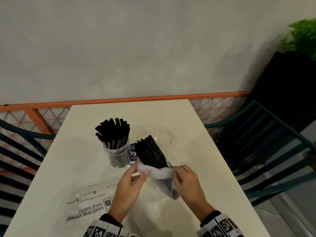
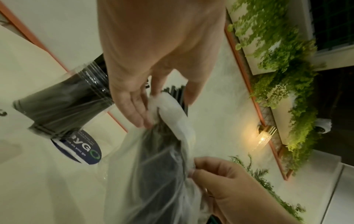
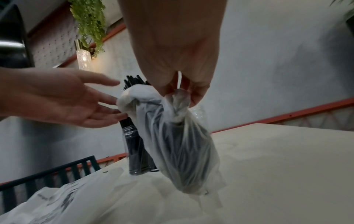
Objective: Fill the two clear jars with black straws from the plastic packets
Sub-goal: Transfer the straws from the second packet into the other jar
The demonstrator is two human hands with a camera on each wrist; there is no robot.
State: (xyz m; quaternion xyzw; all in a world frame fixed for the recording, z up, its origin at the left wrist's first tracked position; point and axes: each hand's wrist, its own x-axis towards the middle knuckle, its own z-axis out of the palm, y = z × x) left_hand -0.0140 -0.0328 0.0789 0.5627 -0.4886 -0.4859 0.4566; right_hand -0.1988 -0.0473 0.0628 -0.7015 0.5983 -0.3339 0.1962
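Right hand [image 1: 186,182] grip pinching plastic packet [image 1: 159,173] of black straws [image 1: 150,153], left hand [image 1: 130,183] slack, straight fingers [image 3: 107,100] touching its rolled rim, beside filled jar [image 1: 118,154]

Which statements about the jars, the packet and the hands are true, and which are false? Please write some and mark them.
The left jar is packed with black straws. True.
The right jar holds straws too. False: it is empty.
The right hand pinches the packet. True.
The packet lies flat and sealed. False: it is held tilted and open, straws sticking out of its top.
The left hand rests away from the packet. False: its fingers touch the rolled rim.
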